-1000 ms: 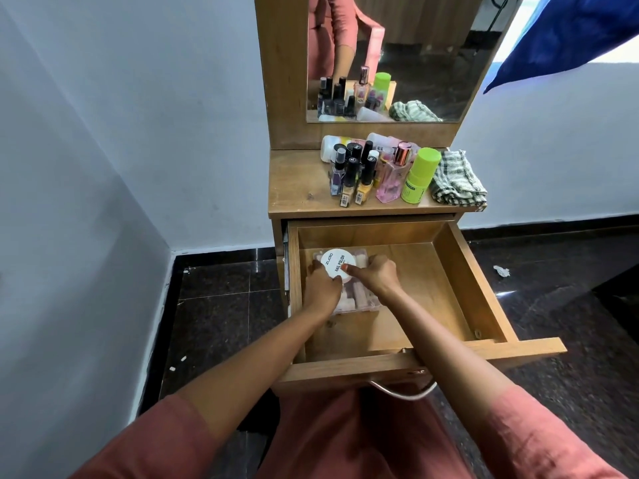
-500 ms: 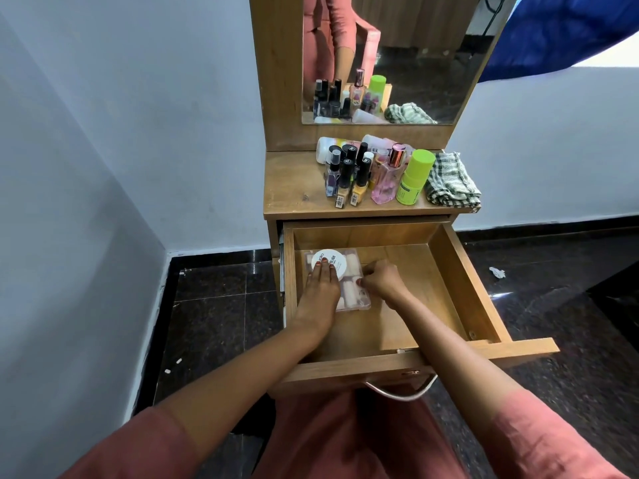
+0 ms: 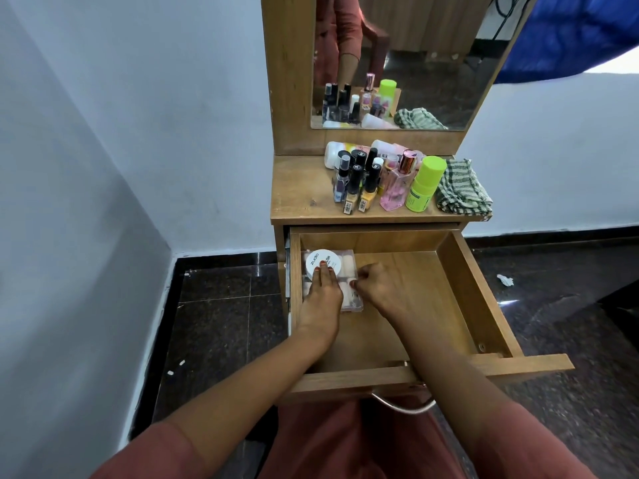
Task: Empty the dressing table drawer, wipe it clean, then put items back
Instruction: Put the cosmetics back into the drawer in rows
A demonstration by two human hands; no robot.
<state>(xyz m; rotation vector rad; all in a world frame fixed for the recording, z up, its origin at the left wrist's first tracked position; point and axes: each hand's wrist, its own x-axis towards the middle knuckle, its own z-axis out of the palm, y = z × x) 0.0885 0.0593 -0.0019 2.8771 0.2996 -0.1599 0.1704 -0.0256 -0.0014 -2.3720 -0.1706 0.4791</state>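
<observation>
Wooden drawer (image 3: 415, 305) now has the clear plastic box (image 3: 349, 266) and white tin (image 3: 318, 259) pushed into its back-left corner; my left grip (image 3: 323, 299) lies flat on the tin, my right grip (image 3: 378, 288) curls on the box edge; bottles (image 3: 380, 181) go next

The wooden drawer (image 3: 460, 292) stands pulled wide open. In its back left corner a clear box (image 3: 349, 267) lies flat, with a round white tin (image 3: 320, 259) on or perhaps inside it. On the table (image 3: 301, 198) above stand small bottles (image 3: 356, 181), a pink perfume (image 3: 394, 191) and a green tube (image 3: 423, 188), with a bunched checked cloth (image 3: 461, 188) at the right.
</observation>
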